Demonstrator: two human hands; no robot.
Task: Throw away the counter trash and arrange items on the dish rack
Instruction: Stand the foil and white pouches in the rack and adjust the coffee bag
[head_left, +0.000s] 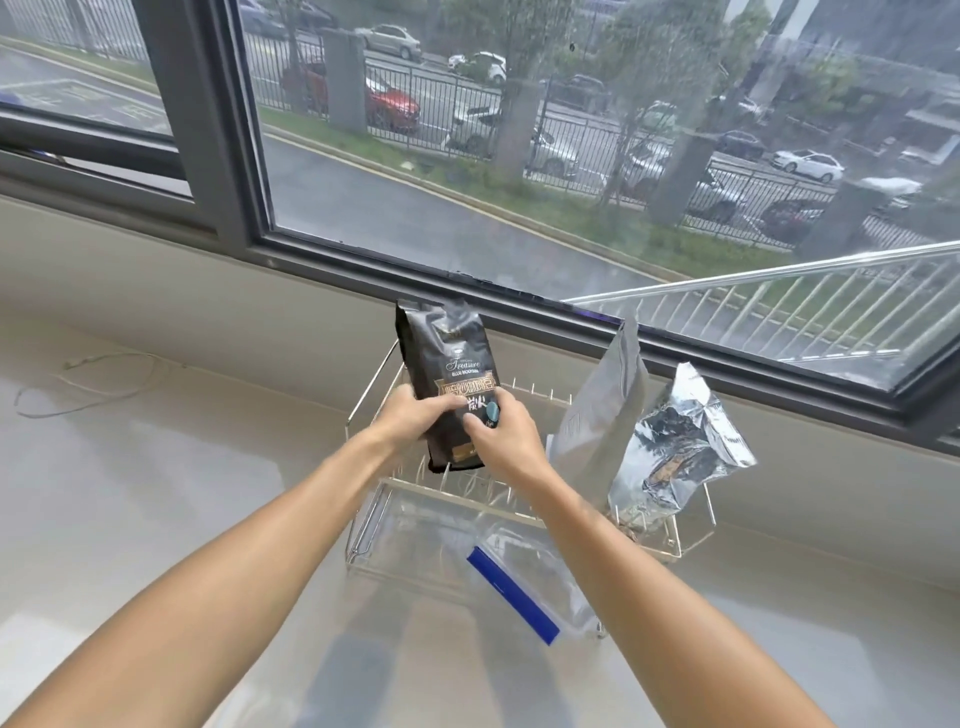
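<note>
A black coffee bag (448, 358) stands upright over the left end of the wire dish rack (363, 395). My left hand (410, 413) grips its lower left side and my right hand (501, 428) grips its lower right, thumb on the front. In the rack's right half stand a plain silver pouch (605, 410) and a crumpled shiny foil bag (680, 447), both upright. A clear zip bag with a blue strip (511, 587) lies on the rack's transparent front tray (410, 519).
The rack sits on a pale counter (156, 493) under a large window (519, 156). A thin cord (83, 379) lies on the counter at the far left. A low ledge runs along the wall behind the rack.
</note>
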